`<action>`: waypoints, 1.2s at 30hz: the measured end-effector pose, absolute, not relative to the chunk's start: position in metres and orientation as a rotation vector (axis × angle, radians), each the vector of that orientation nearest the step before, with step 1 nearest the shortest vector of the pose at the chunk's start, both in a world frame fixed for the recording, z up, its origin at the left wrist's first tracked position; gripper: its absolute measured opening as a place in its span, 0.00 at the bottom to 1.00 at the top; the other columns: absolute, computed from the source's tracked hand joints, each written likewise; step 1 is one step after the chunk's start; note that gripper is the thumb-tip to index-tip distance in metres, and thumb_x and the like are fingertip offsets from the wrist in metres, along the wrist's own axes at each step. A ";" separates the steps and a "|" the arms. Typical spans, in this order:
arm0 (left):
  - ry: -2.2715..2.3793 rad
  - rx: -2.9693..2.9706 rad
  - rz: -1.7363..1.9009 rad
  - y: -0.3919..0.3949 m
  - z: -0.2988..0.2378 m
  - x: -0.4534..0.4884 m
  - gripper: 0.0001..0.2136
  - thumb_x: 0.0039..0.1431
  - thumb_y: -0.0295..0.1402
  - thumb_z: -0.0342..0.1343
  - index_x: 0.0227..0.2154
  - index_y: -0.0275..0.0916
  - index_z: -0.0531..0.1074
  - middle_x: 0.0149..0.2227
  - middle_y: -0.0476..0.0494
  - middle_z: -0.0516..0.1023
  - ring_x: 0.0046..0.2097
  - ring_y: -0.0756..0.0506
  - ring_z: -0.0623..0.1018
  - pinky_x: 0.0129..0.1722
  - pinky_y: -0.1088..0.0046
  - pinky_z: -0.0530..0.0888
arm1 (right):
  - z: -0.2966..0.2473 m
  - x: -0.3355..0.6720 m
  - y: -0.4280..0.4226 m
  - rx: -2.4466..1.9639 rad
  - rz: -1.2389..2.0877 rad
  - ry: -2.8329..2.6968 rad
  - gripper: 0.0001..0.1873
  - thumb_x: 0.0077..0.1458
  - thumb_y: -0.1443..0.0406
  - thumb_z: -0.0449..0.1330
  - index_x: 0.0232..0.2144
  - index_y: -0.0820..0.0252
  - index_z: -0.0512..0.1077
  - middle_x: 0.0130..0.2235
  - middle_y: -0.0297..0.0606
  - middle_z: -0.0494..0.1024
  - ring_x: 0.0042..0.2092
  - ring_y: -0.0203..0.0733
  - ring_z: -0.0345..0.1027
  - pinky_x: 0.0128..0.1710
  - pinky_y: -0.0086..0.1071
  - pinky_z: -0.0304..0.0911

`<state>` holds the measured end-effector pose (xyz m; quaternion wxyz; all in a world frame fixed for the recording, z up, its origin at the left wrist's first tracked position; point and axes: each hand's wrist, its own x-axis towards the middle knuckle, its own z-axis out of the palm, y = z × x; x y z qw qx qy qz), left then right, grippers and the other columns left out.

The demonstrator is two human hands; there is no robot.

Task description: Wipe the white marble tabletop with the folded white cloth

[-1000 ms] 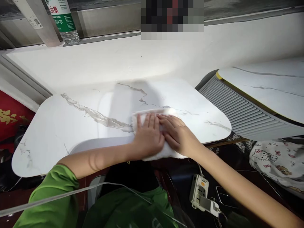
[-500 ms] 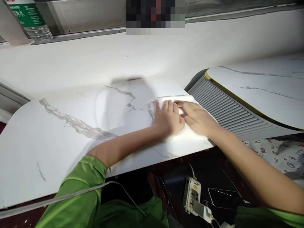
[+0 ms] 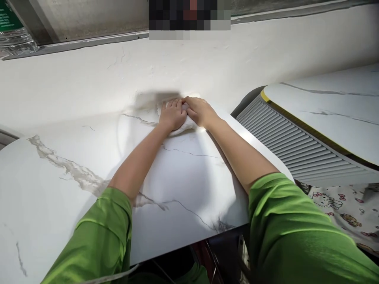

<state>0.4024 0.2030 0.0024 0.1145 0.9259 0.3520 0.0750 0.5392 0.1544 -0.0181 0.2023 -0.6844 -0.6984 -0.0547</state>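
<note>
Both hands lie side by side on a white cloth (image 3: 186,126) at the far edge of the desk (image 3: 74,185), where the marble-look top meets the white wall (image 3: 266,51). The left hand (image 3: 172,114) is spread flat, palm down, with its fingers stretched out towards the wall and pressing on the cloth rather than gripping it. The right hand (image 3: 199,111) is just to its right and touches it; it is also palm down and open, and its fingers angle left over the cloth's far part. The cloth is bunched under the two palms. Only a strip shows near the wrists, and a little shows at the far left of the fingers. Both forearms reach across the desk from green sleeves (image 3: 100,236) at the near edge. Grey veins run over the desk's surface to the left of the arms and between them. On a ledge (image 3: 89,41) above the wall, at the far left, stands the base of a clear bottle (image 3: 14,39). To the right of the desk, a grey ribbed panel (image 3: 296,146) slopes beneath a second marble-look top (image 3: 331,114) with a yellow edge. Below that panel, at the near right, lies a white fabric (image 3: 340,205) printed with small cartoon figures.
</note>
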 end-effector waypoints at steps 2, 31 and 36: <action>1.037 2.716 0.211 0.200 0.002 0.400 0.27 0.69 0.31 0.33 0.68 0.31 0.50 0.71 0.40 0.52 0.71 0.44 0.50 0.70 0.57 0.43 | -0.019 0.537 0.150 -1.897 -0.169 -1.975 0.24 0.54 0.69 0.46 0.52 0.63 0.68 0.50 0.50 0.77 0.52 0.57 0.69 0.52 0.49 0.63; 0.799 2.783 0.234 0.082 0.000 0.252 0.27 0.67 0.32 0.37 0.66 0.26 0.54 0.69 0.31 0.54 0.71 0.39 0.54 0.69 0.51 0.45 | -0.018 0.394 0.016 -1.801 -0.161 -1.957 0.23 0.54 0.68 0.48 0.51 0.68 0.68 0.55 0.55 0.74 0.57 0.57 0.65 0.59 0.51 0.60; 0.939 2.760 0.227 0.171 0.004 0.269 0.27 0.67 0.31 0.37 0.66 0.27 0.55 0.69 0.33 0.55 0.70 0.40 0.55 0.69 0.53 0.46 | -0.015 0.401 0.113 -1.833 -0.106 -1.941 0.21 0.55 0.69 0.45 0.49 0.66 0.68 0.52 0.54 0.76 0.54 0.57 0.67 0.56 0.50 0.59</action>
